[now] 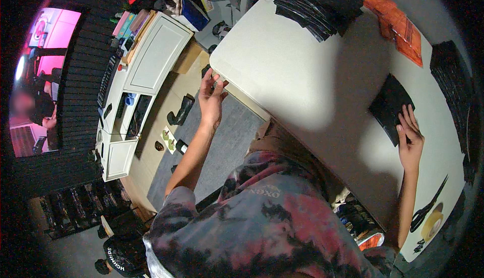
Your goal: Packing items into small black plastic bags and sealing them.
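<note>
A black plastic sheet or flat bag (389,104) lies on the white table. My right hand (411,130) rests at its near right edge, fingers spread and fingertips touching it. Just off the table's rounded left corner is my left hand (211,98), fingers apart and curled, with nothing seen in it. Between the hands, the white tabletop (287,85) carries dark shadows. A thick, uneven stack of black plastic sheets or bags (317,5) covers the far part of the table. Glossy orange plastic packets (401,32) lie to the right of that stack.
Black scissors (427,206) and a tape roll (432,225) lie at the table's right end. More black sheets (452,88) are along the far right edge. Leftward stand a white cabinet (155,54), a lit screen (47,81) and a person in a black cap (121,255).
</note>
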Motion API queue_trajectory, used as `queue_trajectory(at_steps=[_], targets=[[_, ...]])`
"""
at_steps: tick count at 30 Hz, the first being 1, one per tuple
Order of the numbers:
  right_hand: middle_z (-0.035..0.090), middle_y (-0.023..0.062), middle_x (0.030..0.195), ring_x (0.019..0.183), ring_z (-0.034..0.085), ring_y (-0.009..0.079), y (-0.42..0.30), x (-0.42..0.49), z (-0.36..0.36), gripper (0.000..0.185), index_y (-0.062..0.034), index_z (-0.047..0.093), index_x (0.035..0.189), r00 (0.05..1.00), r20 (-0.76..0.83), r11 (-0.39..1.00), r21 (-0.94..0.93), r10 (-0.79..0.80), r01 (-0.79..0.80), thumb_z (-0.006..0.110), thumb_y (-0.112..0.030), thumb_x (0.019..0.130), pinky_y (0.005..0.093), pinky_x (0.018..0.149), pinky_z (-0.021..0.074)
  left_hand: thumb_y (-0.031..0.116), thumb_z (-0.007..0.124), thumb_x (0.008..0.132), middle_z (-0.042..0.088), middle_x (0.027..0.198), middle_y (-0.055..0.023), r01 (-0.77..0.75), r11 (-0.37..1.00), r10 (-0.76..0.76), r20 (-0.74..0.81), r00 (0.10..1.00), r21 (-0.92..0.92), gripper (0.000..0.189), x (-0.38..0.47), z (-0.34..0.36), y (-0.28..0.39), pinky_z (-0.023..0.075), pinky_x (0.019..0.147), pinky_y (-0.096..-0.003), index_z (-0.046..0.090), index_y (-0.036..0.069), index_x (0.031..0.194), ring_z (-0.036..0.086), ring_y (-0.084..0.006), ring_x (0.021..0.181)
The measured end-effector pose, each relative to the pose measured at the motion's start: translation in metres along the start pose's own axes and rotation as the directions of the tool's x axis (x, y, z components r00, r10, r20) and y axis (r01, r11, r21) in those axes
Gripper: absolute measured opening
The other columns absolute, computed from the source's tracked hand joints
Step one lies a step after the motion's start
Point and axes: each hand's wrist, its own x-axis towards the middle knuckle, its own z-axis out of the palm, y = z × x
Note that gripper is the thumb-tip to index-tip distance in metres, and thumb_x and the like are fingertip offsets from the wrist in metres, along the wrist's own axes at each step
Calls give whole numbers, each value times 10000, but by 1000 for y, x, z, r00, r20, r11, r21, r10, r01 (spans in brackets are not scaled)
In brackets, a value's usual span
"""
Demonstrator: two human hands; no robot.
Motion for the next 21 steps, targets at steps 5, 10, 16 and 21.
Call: queue_trajectory(at_steps=[5, 10, 16, 21], targets=[[600, 140, 1423, 1442, 446, 268, -1, 0, 1, 274, 16, 716, 1201, 1000, -1, 1000, 0, 7, -7, 613, -110, 979, 417, 1185, 327, 87, 607, 1014, 529, 1373, -83, -155, 980, 155, 4, 988, 121, 531, 0, -5, -6, 545, 791, -294, 443, 145, 1516, 664, -200, 1106], [598, 146, 1424, 1439, 450, 271, -1, -1, 0, 274, 12, 712, 1209, 1000, -2, 1000, 12, 7, -7, 607, -101, 982, 414, 1184, 330, 85, 603, 1015, 533, 1372, -90, -209, 962, 207, 30, 978, 178, 523, -2, -3, -4, 550, 775, -288, 452, 138, 1513, 671, -206, 1100], [598, 152, 1423, 1443, 443, 274, -1, -1, 1, 275, 13, 711, 1209, 1000, -1, 1000, 29, 12, -12, 607, -99, 981, 416, 1185, 329, 97, 593, 1022, 548, 1355, -95, -243, 946, 245, 17, 969, 212, 483, -5, -1, 1, 557, 756, -284, 476, 105, 1490, 690, -211, 1077], [602, 153, 1418, 1447, 436, 277, -2, 0, 0, 280, 18, 711, 1207, 1000, 10, 1000, 12, 27, -27, 601, -117, 987, 424, 1183, 331, 132, 600, 1026, 579, 1325, -97, -259, 933, 254, 53, 966, 249, 446, 2, -9, 2, 556, 743, -283, 499, 67, 1456, 710, -215, 1053]])
